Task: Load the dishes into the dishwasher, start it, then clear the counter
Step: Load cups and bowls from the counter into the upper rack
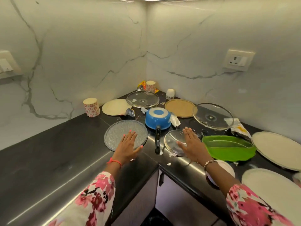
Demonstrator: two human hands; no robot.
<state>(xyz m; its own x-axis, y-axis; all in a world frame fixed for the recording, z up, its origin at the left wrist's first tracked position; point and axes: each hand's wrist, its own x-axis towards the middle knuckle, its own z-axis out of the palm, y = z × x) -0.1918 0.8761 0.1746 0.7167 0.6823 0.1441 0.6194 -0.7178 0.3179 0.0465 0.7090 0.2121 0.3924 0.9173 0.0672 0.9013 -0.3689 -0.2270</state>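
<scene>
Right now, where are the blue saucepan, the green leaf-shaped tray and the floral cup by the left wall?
blue saucepan [158,113]: head view, on its upturned base.
green leaf-shaped tray [228,153]: head view, on its broad near rim.
left floral cup [91,108]: head view, on its patterned side.

readable text: none | yellow packet [241,129]: print too blurred | white cup [170,94]: marking too small

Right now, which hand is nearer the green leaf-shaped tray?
Right. The right hand is over the small glass lid beside the tray; the left hand is over the textured glass plate, farther left.
</scene>
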